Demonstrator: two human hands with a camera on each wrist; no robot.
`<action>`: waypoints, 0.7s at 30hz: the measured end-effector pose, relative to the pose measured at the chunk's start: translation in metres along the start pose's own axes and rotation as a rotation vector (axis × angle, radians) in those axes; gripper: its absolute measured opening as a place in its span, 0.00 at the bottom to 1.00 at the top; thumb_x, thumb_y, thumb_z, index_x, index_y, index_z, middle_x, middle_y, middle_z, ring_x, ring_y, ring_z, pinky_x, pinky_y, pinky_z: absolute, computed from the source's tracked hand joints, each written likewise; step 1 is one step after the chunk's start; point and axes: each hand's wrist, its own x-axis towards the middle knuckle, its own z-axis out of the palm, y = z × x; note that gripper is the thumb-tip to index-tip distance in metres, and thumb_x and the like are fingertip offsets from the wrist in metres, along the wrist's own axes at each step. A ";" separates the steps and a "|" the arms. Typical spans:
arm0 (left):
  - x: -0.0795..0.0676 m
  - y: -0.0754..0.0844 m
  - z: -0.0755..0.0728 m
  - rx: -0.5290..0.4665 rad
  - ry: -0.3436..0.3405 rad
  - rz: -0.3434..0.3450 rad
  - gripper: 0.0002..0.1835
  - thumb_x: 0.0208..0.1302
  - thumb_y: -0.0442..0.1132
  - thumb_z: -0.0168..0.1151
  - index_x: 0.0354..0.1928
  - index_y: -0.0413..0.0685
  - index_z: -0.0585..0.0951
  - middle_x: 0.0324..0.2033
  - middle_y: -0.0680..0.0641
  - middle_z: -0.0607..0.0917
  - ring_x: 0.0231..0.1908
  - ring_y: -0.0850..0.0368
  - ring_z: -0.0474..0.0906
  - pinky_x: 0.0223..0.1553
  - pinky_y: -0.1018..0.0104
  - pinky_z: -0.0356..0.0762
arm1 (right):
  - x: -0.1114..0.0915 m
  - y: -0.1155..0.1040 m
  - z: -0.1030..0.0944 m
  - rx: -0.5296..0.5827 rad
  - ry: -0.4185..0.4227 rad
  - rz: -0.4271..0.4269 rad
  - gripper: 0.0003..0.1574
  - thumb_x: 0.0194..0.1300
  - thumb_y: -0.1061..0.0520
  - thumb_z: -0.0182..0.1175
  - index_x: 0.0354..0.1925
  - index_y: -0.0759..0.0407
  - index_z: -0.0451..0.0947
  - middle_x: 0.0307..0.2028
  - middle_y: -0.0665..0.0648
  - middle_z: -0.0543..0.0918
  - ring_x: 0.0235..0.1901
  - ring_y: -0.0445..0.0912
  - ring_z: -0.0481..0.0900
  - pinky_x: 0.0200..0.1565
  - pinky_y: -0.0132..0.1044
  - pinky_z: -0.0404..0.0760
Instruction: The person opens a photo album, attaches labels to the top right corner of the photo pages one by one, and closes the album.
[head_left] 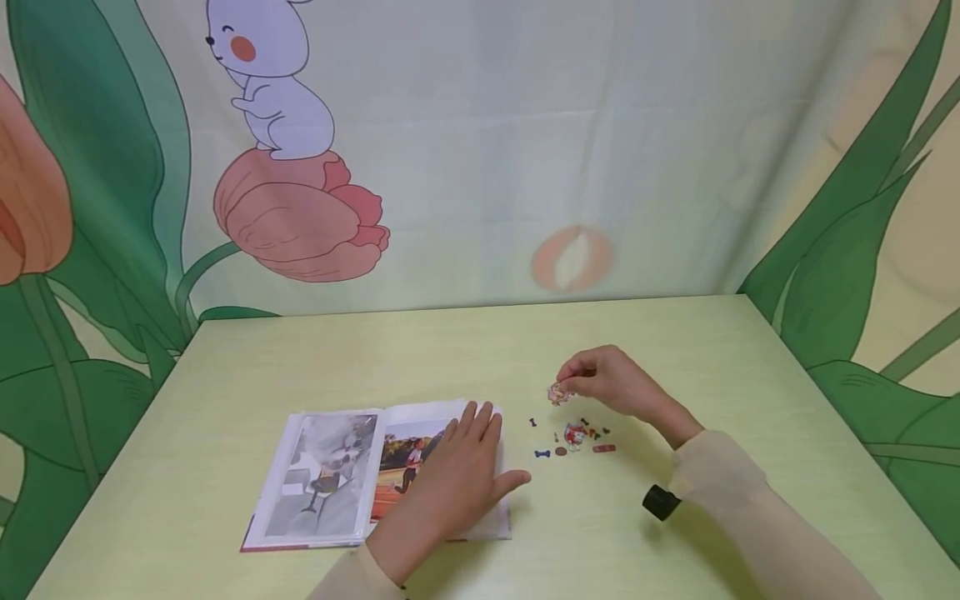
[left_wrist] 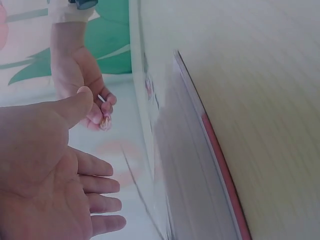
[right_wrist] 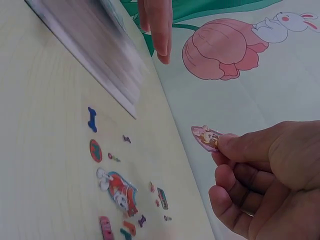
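Observation:
Between thumb and fingertips, my right hand [head_left: 611, 385] pinches a small cartoon sticker [right_wrist: 206, 138], raised above the table in the right wrist view. My left hand [head_left: 461, 479], fingers straight and thumb spread, is over the right page of an open photo album [head_left: 277, 521] and covers part of its picture. In the left wrist view the palm of that hand shows beside the album's page edges. Right of the album lies a larger cartoon dog sticker [right_wrist: 120, 192] in red. Around it are several small stickers, among them a blue bone [right_wrist: 92, 120] and a red oval [right_wrist: 95, 150].
The album's left page bears a greyish photo [head_left: 322, 475] with a glass in it. A black band [head_left: 661, 502] is at my right sleeve. Behind the pale table [head_left: 225, 367] hangs a curtain [head_left: 487, 167] printed with a rabbit, tulips and leaves.

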 end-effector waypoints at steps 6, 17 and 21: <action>-0.010 -0.015 -0.004 -0.040 0.023 -0.033 0.45 0.76 0.62 0.55 0.77 0.33 0.61 0.78 0.34 0.57 0.79 0.36 0.48 0.76 0.43 0.53 | 0.005 -0.008 0.003 0.009 -0.019 -0.017 0.07 0.71 0.65 0.62 0.38 0.62 0.87 0.36 0.54 0.89 0.34 0.46 0.79 0.39 0.36 0.79; -0.025 -0.043 -0.007 -0.039 0.115 -0.048 0.42 0.75 0.59 0.58 0.78 0.35 0.62 0.77 0.33 0.59 0.78 0.34 0.50 0.74 0.37 0.55 | 0.014 -0.022 0.014 0.030 -0.024 -0.025 0.07 0.71 0.64 0.62 0.37 0.60 0.86 0.36 0.52 0.89 0.38 0.60 0.81 0.41 0.46 0.82; -0.028 -0.050 -0.008 -0.032 0.113 -0.063 0.43 0.75 0.59 0.57 0.78 0.36 0.61 0.78 0.34 0.58 0.78 0.34 0.49 0.74 0.35 0.54 | 0.017 -0.025 0.018 0.044 -0.028 -0.039 0.07 0.72 0.64 0.62 0.37 0.60 0.86 0.35 0.51 0.90 0.38 0.60 0.82 0.39 0.41 0.80</action>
